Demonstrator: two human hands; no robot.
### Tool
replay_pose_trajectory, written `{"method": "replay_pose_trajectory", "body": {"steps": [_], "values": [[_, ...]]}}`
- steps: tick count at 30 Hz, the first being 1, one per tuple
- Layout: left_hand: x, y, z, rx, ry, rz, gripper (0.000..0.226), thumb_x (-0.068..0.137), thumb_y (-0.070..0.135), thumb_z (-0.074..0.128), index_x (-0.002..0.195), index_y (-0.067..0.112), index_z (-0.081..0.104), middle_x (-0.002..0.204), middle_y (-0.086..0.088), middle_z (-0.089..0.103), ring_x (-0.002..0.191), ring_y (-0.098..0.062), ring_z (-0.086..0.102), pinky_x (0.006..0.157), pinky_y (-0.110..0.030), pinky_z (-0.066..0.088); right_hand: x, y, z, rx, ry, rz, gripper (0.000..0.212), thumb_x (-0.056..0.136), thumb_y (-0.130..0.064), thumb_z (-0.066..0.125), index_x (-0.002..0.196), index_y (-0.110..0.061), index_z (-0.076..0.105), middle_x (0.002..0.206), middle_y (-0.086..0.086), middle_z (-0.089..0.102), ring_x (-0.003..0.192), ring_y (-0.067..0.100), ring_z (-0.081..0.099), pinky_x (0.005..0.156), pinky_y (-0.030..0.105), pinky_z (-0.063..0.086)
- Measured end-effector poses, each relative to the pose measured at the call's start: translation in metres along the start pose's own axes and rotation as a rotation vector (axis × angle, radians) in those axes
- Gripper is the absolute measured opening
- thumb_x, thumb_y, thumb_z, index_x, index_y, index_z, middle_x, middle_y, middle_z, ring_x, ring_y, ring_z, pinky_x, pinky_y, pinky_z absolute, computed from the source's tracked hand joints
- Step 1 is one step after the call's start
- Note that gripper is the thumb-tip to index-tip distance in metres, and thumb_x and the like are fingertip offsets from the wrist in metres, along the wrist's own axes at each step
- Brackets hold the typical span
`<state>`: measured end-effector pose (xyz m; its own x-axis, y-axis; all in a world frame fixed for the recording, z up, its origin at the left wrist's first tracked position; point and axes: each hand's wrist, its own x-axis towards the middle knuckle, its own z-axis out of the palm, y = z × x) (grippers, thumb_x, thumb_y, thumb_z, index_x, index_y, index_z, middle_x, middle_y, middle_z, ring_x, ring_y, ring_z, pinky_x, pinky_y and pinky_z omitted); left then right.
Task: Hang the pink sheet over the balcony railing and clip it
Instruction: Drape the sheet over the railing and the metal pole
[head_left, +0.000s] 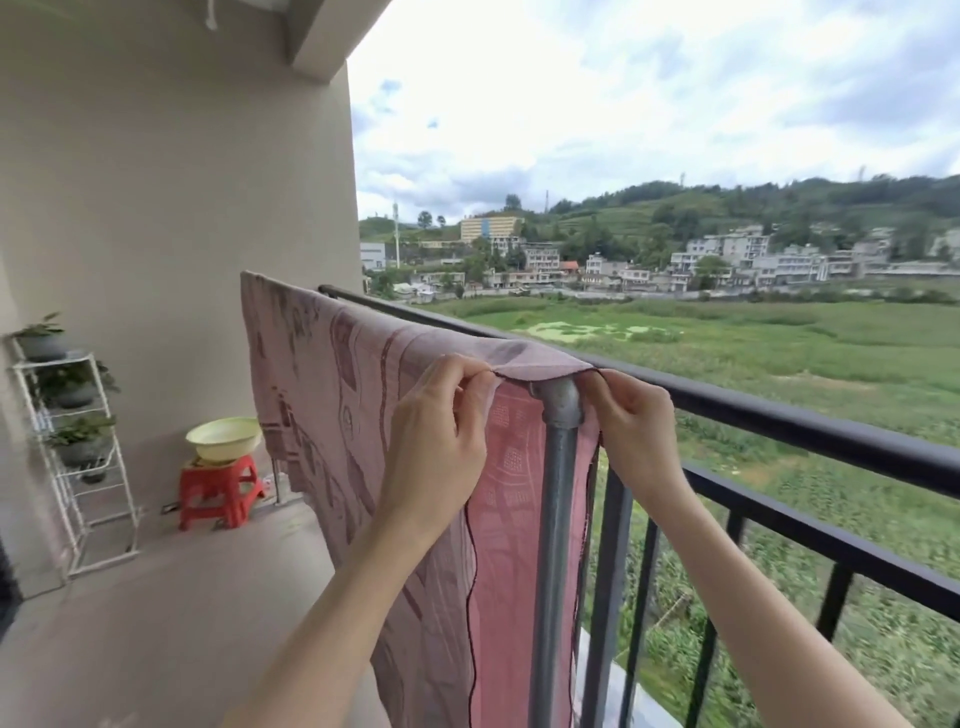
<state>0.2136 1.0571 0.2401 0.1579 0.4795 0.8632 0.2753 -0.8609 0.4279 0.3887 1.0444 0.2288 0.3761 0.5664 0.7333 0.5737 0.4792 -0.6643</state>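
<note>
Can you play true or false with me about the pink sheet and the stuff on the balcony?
1. Both hands pinch the pink sheet. True: the left hand and the right hand each hold its edge beside the grey pipe.
2. A clip is already on the sheet. False: no clip shows anywhere.
3. The yellow basin sits on a red stool. True.
4. The white rack holds shoes. False: it holds potted plants.
5. The sheet lies on the floor. False: it hangs draped over a rail by the black railing.
</note>
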Motion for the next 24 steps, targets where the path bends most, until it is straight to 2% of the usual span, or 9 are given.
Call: {"method": "replay_pose_trajectory", "body": {"steps": [3,5,8,12,15,17,19,21,24], "values": [[-0.021,-0.014,-0.002,0.011,-0.063,-0.016,0.01,0.093,0.022,0.046,0.086,0.019,0.053,0.066,0.017,0.046,0.063,0.004,0.05,0.057,-0.005,0.034,-0.006,-0.007,0.015,0.046,0.069,0.026,0.045,0.094,-0.017,0.051,0.051,-0.012,0.043,0.045,-0.011,0.033,0.049,0.005,0.024,0.051,0.028,0.019],[-0.035,-0.028,-0.001,0.012,-0.11,-0.056,0.01,0.093,0.023,0.047,0.089,0.018,0.055,0.072,0.016,0.05,0.071,0.001,0.052,0.06,-0.006,0.037,-0.018,-0.006,0.028,0.064,0.071,0.03,0.042,0.095,-0.02,0.05,0.054,-0.024,0.045,0.044,-0.014,0.039,0.047,0.001,0.028,0.048,0.023,0.022],[-0.053,-0.046,-0.001,0.007,-0.152,-0.147,0.013,0.09,0.031,0.053,0.101,0.023,0.05,0.088,0.016,0.052,0.083,0.0,0.053,0.067,-0.006,0.04,-0.034,-0.003,0.043,0.086,0.019,0.04,0.038,0.096,-0.021,0.049,0.059,-0.031,0.047,0.046,-0.018,0.045,0.047,0.0,0.036,0.048,0.015,0.025],[-0.07,-0.056,-0.008,0.051,-0.228,-0.258,0.043,0.078,0.047,0.064,0.107,0.024,0.043,0.099,0.013,0.047,0.087,-0.002,0.047,0.068,-0.007,0.037,-0.055,0.004,0.057,0.143,-0.092,0.151,0.035,0.095,-0.021,0.051,0.06,-0.026,0.05,0.049,-0.015,0.043,0.05,-0.001,0.038,0.054,0.017,0.031],[-0.077,-0.065,-0.013,0.066,-0.194,-0.285,0.038,0.08,0.043,0.064,0.105,0.02,0.048,0.098,0.01,0.05,0.086,-0.006,0.051,0.068,-0.013,0.043,-0.08,0.009,0.069,0.178,-0.167,0.243,0.037,0.095,-0.014,0.049,0.061,-0.027,0.049,0.044,-0.02,0.048,0.045,-0.005,0.04,0.049,0.009,0.029],[-0.081,-0.074,-0.019,0.069,-0.181,-0.281,0.037,0.082,0.041,0.063,0.106,0.017,0.05,0.099,0.008,0.052,0.086,-0.008,0.052,0.07,-0.021,0.046,-0.094,0.014,0.08,0.159,-0.21,0.297,0.031,0.095,-0.012,0.049,0.066,-0.018,0.056,0.05,-0.018,0.054,0.048,-0.007,0.044,0.052,0.007,0.034],[-0.084,-0.079,-0.022,0.065,-0.218,-0.301,0.042,0.081,0.043,0.063,0.11,0.017,0.049,0.102,0.008,0.052,0.087,-0.007,0.052,0.07,-0.021,0.046,-0.107,0.024,0.091,0.123,-0.242,0.382,0.024,0.094,-0.012,0.051,0.074,-0.011,0.063,0.062,-0.007,0.058,0.054,0.0,0.048,0.056,0.015,0.039],[-0.084,-0.082,-0.02,0.044,-0.256,-0.331,0.043,0.081,0.043,0.064,0.111,0.017,0.048,0.102,0.006,0.055,0.086,-0.008,0.053,0.07,-0.022,0.046,-0.117,0.035,0.098,0.112,-0.268,0.476,0.024,0.093,-0.012,0.052,0.074,-0.019,0.064,0.068,-0.006,0.061,0.054,-0.004,0.053,0.055,0.013,0.043],[-0.08,-0.09,-0.021,-0.012,-0.218,-0.358,0.022,0.084,0.031,0.064,0.096,0.019,0.05,0.085,0.011,0.057,0.076,-0.005,0.055,0.067,-0.017,0.045,-0.131,0.044,0.112,0.045,-0.312,0.568,0.023,0.093,-0.018,0.055,0.072,-0.016,0.064,0.069,-0.002,0.065,0.056,0.003,0.061,0.055,0.023,0.046]]}}
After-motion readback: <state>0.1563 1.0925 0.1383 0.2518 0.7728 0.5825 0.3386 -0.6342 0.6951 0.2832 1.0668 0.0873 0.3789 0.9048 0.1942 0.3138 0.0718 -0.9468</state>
